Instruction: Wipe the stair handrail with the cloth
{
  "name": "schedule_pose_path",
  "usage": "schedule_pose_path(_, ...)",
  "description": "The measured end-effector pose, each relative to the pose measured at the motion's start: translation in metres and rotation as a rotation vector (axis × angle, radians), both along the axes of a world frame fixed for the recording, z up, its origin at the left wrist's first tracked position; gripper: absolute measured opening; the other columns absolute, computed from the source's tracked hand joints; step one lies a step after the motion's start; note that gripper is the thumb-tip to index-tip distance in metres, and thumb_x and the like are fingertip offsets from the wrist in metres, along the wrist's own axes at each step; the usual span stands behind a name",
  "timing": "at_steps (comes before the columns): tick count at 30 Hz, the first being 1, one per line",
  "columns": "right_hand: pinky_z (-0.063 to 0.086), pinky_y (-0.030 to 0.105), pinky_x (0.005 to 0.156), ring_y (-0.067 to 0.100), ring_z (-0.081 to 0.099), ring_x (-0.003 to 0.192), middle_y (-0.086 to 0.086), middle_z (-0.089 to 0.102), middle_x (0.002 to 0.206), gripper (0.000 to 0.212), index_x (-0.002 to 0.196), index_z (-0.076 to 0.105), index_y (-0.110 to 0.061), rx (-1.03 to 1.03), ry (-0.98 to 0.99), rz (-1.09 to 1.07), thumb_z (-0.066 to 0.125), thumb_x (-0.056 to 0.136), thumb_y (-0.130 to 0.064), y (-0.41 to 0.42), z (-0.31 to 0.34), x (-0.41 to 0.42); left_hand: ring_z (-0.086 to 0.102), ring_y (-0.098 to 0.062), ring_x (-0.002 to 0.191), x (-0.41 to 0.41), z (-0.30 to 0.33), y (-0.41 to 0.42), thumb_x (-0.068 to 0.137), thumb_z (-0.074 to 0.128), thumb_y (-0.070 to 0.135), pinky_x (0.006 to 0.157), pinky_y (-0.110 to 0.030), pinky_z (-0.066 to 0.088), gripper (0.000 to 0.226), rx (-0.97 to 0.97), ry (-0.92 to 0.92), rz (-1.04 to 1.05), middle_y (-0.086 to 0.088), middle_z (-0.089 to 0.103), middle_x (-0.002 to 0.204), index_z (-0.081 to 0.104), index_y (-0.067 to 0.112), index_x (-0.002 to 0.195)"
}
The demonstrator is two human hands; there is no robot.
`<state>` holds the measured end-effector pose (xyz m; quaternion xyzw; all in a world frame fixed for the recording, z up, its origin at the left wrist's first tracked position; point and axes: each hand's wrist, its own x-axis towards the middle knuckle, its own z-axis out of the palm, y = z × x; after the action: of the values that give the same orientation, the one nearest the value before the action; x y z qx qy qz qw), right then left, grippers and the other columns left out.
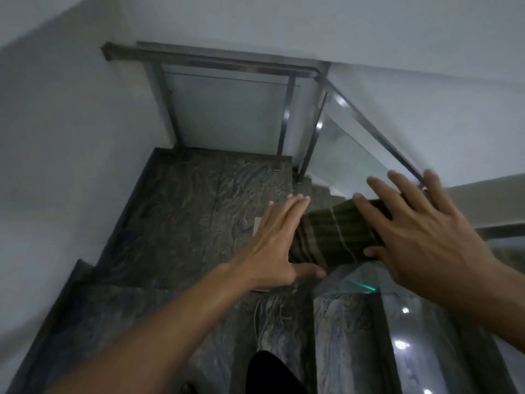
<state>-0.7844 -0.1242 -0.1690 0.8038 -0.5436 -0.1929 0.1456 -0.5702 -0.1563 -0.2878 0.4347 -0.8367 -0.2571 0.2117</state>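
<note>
Open air left of the handrail [377, 129] — glass panel [343, 155] blocks beneath.

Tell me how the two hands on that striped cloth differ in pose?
The left hand lies with fingers together, at the cloth's left end; the right hand has fingers spread wide, over its right end. The left hand's thumb tucks under the cloth's edge; the right hand's thumb rests against its near side. Both are open and flat, not gripping.

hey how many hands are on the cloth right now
2. The left hand lies flat on the near-left end of the striped cloth; the right hand presses, fingers spread, on its far-right end, over the handrail.
</note>
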Motion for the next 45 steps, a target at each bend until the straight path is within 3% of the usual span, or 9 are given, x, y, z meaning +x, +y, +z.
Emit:
schedule_pose_path(5, 0.021, 0.064, 0.112, 0.046, 0.030, 0.138, 0.027, 0.038, 0.147, 0.075, 0.142, 0.035, -0.001, -0.121, 0.010, -0.156, 0.030, 0.081, -0.043, 0.016, -0.032, 0.028, -0.003, -0.018, 0.150, 0.013, -0.041, -0.019, 0.092, 0.034, 0.057, 0.122, -0.049, 0.006, 0.082, -0.248, 0.081, -0.233, -0.008, 0.003, 0.162, 0.000, 0.013, 0.152)
schedule_pose_path(10, 0.017, 0.059, 0.115, 0.040, 0.023, 0.143, 0.018, 0.032, 0.154, 0.077, 0.148, 0.027, -0.014, -0.153, 0.053, -0.288, 0.043, 0.082, -0.049, 0.024, -0.034, 0.042, -0.006, -0.022, 0.150, 0.018, -0.054, -0.025, 0.094, 0.036, 0.051, 0.121, -0.052, 0.005, 0.078, -0.300, 0.171, -0.331, -0.009, -0.001, 0.163, -0.002, 0.013, 0.152)
schedule_pose_path(13, 0.014, 0.057, 0.117, 0.037, 0.018, 0.145, 0.014, 0.027, 0.156, 0.075, 0.150, 0.021, -0.021, -0.127, 0.057, -0.373, 0.036, 0.084, -0.054, 0.029, -0.031, 0.047, -0.007, -0.024, 0.150, 0.020, -0.051, -0.032, 0.095, 0.037, 0.050, 0.120, -0.056, 0.007, 0.080, -0.365, 0.153, -0.404, -0.011, -0.002, 0.162, 0.002, 0.007, 0.152)
schedule_pose_path(21, -0.004, 0.051, 0.118, 0.028, -0.003, 0.147, 0.006, 0.010, 0.159, 0.077, 0.152, 0.007, -0.033, -0.138, 0.039, -0.490, 0.027, 0.084, -0.063, 0.026, -0.043, 0.044, 0.013, -0.032, 0.149, 0.012, -0.054, -0.091, 0.092, 0.035, 0.056, 0.116, -0.062, 0.015, 0.077, -0.700, 0.285, -0.825, -0.019, 0.021, 0.157, 0.025, 0.002, 0.147)
schedule_pose_path(26, -0.003, 0.054, 0.118, 0.031, 0.000, 0.147, 0.012, 0.016, 0.158, 0.076, 0.152, 0.010, -0.029, -0.247, -0.018, -0.578, 0.030, 0.087, -0.063, 0.026, -0.060, 0.058, 0.024, -0.037, 0.145, -0.004, -0.062, -0.110, 0.091, 0.039, 0.051, 0.117, -0.057, 0.022, 0.072, -0.687, 0.505, -1.014, -0.023, 0.034, 0.149, 0.032, -0.002, 0.139)
schedule_pose_path(29, 0.002, 0.059, 0.117, 0.036, 0.001, 0.147, 0.016, 0.014, 0.159, 0.081, 0.152, 0.012, -0.023, -0.317, -0.035, -0.655, 0.046, 0.085, -0.052, 0.030, -0.073, 0.078, 0.024, -0.037, 0.145, -0.007, -0.065, -0.118, 0.091, 0.044, 0.046, 0.117, -0.055, 0.022, 0.070, -0.687, 0.528, -1.134, -0.020, 0.031, 0.151, 0.030, -0.001, 0.140)
schedule_pose_path(33, 0.009, 0.057, 0.118, 0.036, 0.000, 0.148, 0.016, 0.007, 0.160, 0.076, 0.153, 0.009, -0.019, -0.348, -0.013, -0.737, 0.044, 0.088, -0.039, 0.033, -0.086, 0.106, 0.019, -0.035, 0.147, -0.015, -0.068, -0.138, 0.092, 0.050, 0.039, 0.117, -0.053, 0.023, 0.070, -0.765, 0.552, -1.299, -0.017, 0.026, 0.153, 0.026, -0.001, 0.144)
schedule_pose_path(39, 0.010, 0.049, 0.120, 0.029, -0.008, 0.148, 0.010, -0.002, 0.162, 0.076, 0.153, 0.003, -0.018, -0.399, -0.142, -0.951, 0.039, 0.090, -0.042, 0.036, -0.096, 0.137, 0.001, -0.030, 0.150, -0.018, -0.094, -0.139, 0.088, 0.058, 0.026, 0.120, -0.049, 0.014, 0.087, -0.636, 0.692, -1.323, -0.003, -0.004, 0.162, 0.002, 0.008, 0.152)
schedule_pose_path(45, 0.006, 0.042, 0.122, 0.021, -0.012, 0.148, 0.004, -0.015, 0.160, 0.071, 0.152, -0.008, -0.020, -0.513, -0.274, -1.160, 0.032, 0.094, -0.029, 0.028, -0.119, 0.178, -0.010, -0.025, 0.149, -0.020, -0.110, -0.133, 0.095, 0.045, 0.030, 0.122, -0.042, 0.004, 0.078, -0.533, 0.819, -1.329, 0.001, -0.015, 0.161, -0.006, 0.009, 0.151)
